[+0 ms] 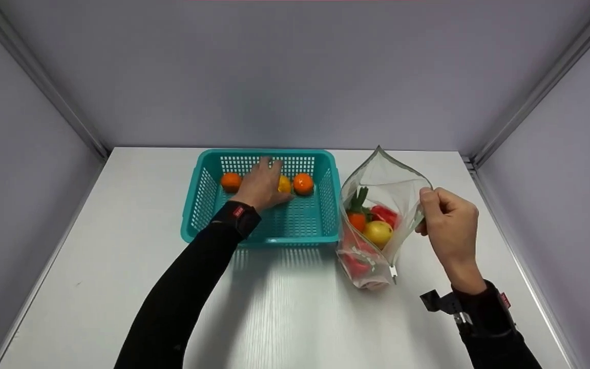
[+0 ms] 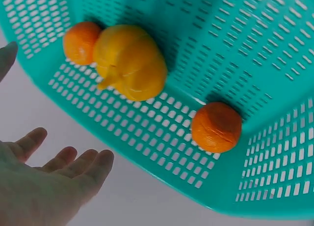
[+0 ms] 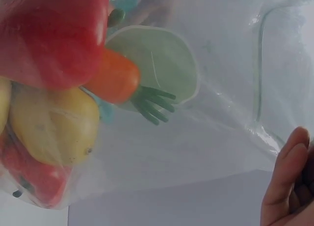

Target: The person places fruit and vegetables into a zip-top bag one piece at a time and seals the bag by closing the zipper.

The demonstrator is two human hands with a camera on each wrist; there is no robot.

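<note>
so the yellow fruit (image 1: 285, 184) sits on the floor of the teal basket (image 1: 208, 192), toward its far wall, with one orange (image 1: 231, 182) to the left of it and another orange (image 1: 303, 183) to the right, all three in a rough row across the basket. our left hand (image 1: 262, 183) is right over that row, fingers straight and spread, holding nothing. from the left wrist view the fingers (image 2: 73, 162) hang apart from the fruit, so it's hovering rather than touching, and the yellow fruit (image 2: 130, 62) lies just ahead of the fingertips toward the far wall. its longer side looks like it runs across the basket, nudged up against one orange (image 2: 81, 42), while the other orange (image 2: 216, 127) sits apart. the left hand is clearly the nearer one. just right of the basket stands the clear zip bag (image 1: 377, 179), mouth up and open, and our right hand (image 1: 446, 220) is pinching its right rim between thumb and curled fingers. inside the bag we can see a carrot (image 3: 114, 78), a yellow pear-ish thing (image 3: 54, 123) and a red piece (image 3: 54, 35). it's all on the white table (image 1: 136, 256).
</note>
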